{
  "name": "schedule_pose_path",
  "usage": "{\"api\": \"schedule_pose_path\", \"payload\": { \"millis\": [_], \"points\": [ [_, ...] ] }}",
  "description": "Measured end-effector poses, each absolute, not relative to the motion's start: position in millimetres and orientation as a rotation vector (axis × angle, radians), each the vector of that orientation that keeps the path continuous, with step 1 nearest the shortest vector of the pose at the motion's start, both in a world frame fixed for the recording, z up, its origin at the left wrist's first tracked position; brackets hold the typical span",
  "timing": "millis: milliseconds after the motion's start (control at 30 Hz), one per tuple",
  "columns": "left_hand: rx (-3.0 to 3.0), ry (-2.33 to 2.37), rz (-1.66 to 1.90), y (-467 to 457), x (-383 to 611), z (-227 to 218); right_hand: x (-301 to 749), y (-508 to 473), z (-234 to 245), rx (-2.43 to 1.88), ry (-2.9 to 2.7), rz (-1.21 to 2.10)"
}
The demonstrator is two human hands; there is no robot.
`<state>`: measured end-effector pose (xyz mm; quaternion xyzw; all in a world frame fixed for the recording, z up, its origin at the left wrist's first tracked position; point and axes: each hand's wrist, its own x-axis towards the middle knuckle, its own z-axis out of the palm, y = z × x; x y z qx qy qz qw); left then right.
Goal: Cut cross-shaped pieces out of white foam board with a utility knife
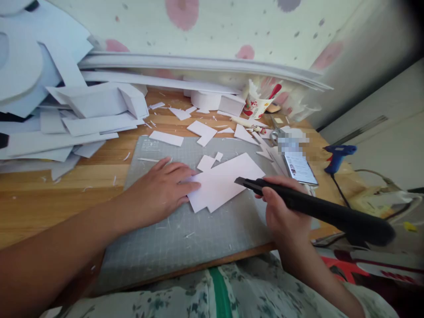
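A flat piece of white foam board (228,179) with a notched lower edge lies aslant on the grey cutting mat (149,256). My left hand (165,185) holds its left end, with the thumb on the top face and the other fingers along the edge. The black utility knife (318,210) is in my right hand (288,212), fingers wrapped round the handle. Its blade points left, over the right part of the board; whether the tip touches is unclear. Two small white offcuts (206,163) lie just behind the board.
More offcuts (166,138) are scattered at the mat's far edge. White board pieces (96,106) are heaped at left; long strips (198,64) lean along the wall. At right are a phone (300,168), scissors (275,132), a blue glue gun (338,157) with its cord, and a tool cup (256,106).
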<state>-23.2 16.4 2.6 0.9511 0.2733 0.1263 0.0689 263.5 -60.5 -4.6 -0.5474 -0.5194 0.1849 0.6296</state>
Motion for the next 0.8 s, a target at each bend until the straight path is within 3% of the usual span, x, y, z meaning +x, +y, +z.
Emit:
{"api": "schedule_pose_path", "payload": {
  "millis": [267,667,800],
  "points": [
    [2.904,0.84,0.445,-6.8,-19.2,2.6,228.4,-63.4,13.8,-1.381,-1.526,0.44],
    [2.359,0.748,0.581,-16.5,-20.8,-9.7,212.4,-58.4,25.8,-1.399,-1.808,0.424],
    [2.568,0.712,0.505,-17.0,-20.2,-7.6,211.9,-55.1,19.8,-1.317,-1.841,0.366]
  ]
}}
